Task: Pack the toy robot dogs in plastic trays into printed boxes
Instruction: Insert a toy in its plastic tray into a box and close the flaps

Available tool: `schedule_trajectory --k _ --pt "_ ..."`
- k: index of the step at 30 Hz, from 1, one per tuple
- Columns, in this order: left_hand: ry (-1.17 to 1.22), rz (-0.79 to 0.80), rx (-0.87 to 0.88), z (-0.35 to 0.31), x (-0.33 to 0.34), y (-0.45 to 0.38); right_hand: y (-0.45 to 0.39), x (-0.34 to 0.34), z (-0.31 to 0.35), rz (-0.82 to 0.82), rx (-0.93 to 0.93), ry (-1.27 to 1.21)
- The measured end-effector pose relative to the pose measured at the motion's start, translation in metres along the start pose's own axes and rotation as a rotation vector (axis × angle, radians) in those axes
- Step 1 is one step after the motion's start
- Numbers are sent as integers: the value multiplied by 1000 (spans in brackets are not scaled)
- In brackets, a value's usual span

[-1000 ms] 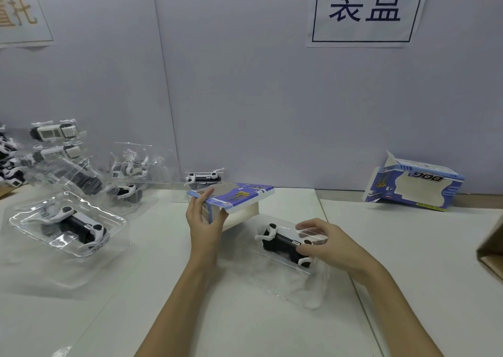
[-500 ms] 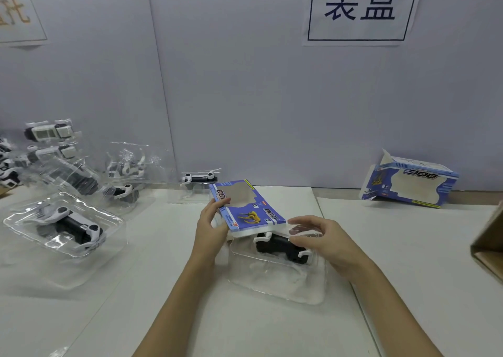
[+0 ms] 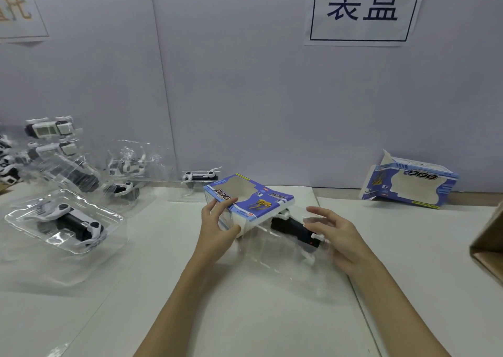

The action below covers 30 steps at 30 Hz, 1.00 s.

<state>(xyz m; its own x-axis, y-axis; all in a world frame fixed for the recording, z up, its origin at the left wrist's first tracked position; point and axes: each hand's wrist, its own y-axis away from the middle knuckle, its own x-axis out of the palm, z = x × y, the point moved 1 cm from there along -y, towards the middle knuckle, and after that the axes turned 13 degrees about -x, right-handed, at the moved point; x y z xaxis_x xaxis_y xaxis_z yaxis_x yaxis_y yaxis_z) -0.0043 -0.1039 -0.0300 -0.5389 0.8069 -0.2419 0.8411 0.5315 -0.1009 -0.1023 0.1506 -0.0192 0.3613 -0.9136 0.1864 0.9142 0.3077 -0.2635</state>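
My left hand (image 3: 217, 227) grips the near left end of a blue printed box (image 3: 249, 201) marked DOG, holding it tilted above the white table (image 3: 245, 316). Just right of the box lies a clear plastic tray (image 3: 275, 256) with a black and white toy robot dog (image 3: 295, 229) in it. The box covers the tray's far left part. My right hand (image 3: 336, 235) holds the tray's right end, fingers curled over the dog's end.
A second printed box (image 3: 411, 184) lies open at the back right. More trays with dogs sit at the left, the nearest one (image 3: 65, 220) at the front left, others piled behind. A brown cardboard carton edge (image 3: 490, 245) shows at the right.
The box has swung from flat-edge-on to tilted over the tray's left end. My right hand has slid the tray and dog to the right and nearer.
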Motion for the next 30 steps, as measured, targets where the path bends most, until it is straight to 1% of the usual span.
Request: schedule_trajectory --k 3,5,9,16,23,25,27,29,30 --pt "-47 63 52 0 4 1 4 4 0 166 -2 82" --pt "-66 84 66 1 4 1 5 8 -1 173 -12 89" --pt "-93 71 88 4 2 -2 3 8 -2 53 -25 28" --pt "-147 58 115 10 2 -8 -3 5 -5 -112 -63 -4" --pt "-327 45 135 11 -3 -8 -8 0 -11 -316 -133 8" --pt "-396 56 163 11 -3 -6 -7 4 -15 -330 -150 46" --pt "-467 130 184 14 -3 -5 -6 9 -19 -315 -163 97" --pt "-489 194 171 16 -4 -5 -5 10 -22 -286 -164 153" --pt "-485 190 170 16 -4 -5 -6 10 -22 -267 -162 183"
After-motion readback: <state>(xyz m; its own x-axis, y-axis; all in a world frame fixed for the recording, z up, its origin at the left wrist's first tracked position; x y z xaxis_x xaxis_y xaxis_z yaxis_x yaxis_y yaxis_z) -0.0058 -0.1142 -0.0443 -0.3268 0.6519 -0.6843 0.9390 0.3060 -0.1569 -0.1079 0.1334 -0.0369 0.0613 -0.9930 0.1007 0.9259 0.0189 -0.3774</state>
